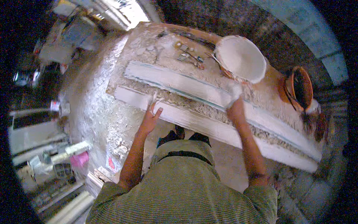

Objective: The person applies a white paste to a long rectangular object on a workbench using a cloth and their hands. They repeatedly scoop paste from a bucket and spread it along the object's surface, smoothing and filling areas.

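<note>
Two long, narrow white strips lie side by side on the work table, the near strip (186, 118) toward my body and the far strip (175, 82) beyond it. Crumbly grey-white residue fills the gap between them. My left hand (150, 118) rests at the near strip's left part, fingers spread and tips smeared white. Over the far strip, right of the middle, my right hand (235, 110) is closed and blurred by motion. A whitish blurred thing (235, 91) shows at its fingers; its kind cannot be made out.
A white-coated round basin (242, 58) stands on the table's far side, with a brown bucket (301, 87) farther right. Small tools or scraps (188, 54) lie left of the basin. White debris (117, 143) covers the floor at left, near stacked boards (67, 153).
</note>
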`<state>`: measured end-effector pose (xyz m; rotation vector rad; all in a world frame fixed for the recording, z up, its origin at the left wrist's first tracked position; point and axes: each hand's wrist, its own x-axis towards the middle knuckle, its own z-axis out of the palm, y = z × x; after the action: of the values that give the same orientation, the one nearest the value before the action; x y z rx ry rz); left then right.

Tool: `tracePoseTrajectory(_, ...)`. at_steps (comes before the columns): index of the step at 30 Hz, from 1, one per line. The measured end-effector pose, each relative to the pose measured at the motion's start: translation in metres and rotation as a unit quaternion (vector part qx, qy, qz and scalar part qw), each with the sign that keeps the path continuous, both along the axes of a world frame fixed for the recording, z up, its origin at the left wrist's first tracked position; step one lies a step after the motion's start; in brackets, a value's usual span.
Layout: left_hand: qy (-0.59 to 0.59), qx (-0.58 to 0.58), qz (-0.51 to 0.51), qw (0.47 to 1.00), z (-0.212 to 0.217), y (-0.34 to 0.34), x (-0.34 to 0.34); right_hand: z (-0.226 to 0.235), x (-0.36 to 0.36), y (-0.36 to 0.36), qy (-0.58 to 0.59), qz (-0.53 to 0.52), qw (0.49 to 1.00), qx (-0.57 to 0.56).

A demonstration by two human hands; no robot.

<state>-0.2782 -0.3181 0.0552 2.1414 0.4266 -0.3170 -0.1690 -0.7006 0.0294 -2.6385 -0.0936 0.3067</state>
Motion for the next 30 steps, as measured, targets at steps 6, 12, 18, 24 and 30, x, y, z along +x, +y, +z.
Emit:
tracePoseTrajectory(6, -0.094, -0.098, -0.187, 0.973, -0.005, -0.078, 0.063, -0.057, 0.247, -0.066, -0.108, 0.208, 0.957, -0.171)
tracePoseTrajectory(12, -0.207, -0.132, -0.121, 0.962, 0.007, -0.156, 0.166, -0.162, 0.307, -0.071, -0.117, 0.498, 0.837, -0.193)
tracePoseTrajectory(18, -0.204, -0.151, -0.023, 0.967, 0.001, -0.182, 0.273, -0.140, 0.306, -0.040, 0.035, 0.400, 0.885, -0.235)
tracePoseTrajectory(24, -0.106, -0.146, 0.012, 0.984, -0.015, -0.199, 0.304, -0.050, 0.280, -0.050, -0.026, 0.369, 0.908, -0.196)
tracePoseTrajectory(30, -0.007, -0.141, 0.023, 0.990, -0.048, -0.209, 0.362, -0.047, 0.245, -0.065, 0.155, 0.513, 0.780, -0.325)
